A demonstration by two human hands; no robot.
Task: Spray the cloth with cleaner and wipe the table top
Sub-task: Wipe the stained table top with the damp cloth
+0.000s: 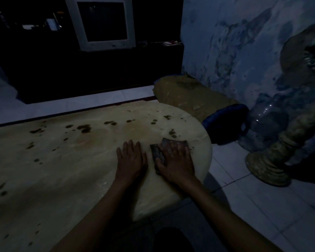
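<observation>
The cloth (165,149) lies flat on the surface (65,160), close to its rounded right-hand edge, with the right hand (175,160) pressed on top of it; the fingers are spread and fairly straight, not pinching the fabric. The left hand (131,159) rests flat on the bare surface just beside the cloth, fingers also spread, holding nothing. No cleaner bottle can be identified in the dim view, so whether the cloth is already damp cannot be told. The step in hand appears to be wiping. To do it well, keep the palm and all fingers bearing evenly on the cloth so that it slides as one piece and does not bunch under the heel of the hand. Use the left hand as a brace only, and keep it clear of the cloth's path. Work in overlapping strokes from the near right edge toward the dark spots (84,128) scattered across the far and left parts of the surface; these are well apart from the cloth and look untouched, so most of the wiping is judged still to do. Near the rounded edge, shorten the stroke so the cloth does not slip off onto the tiled floor (262,206).
</observation>
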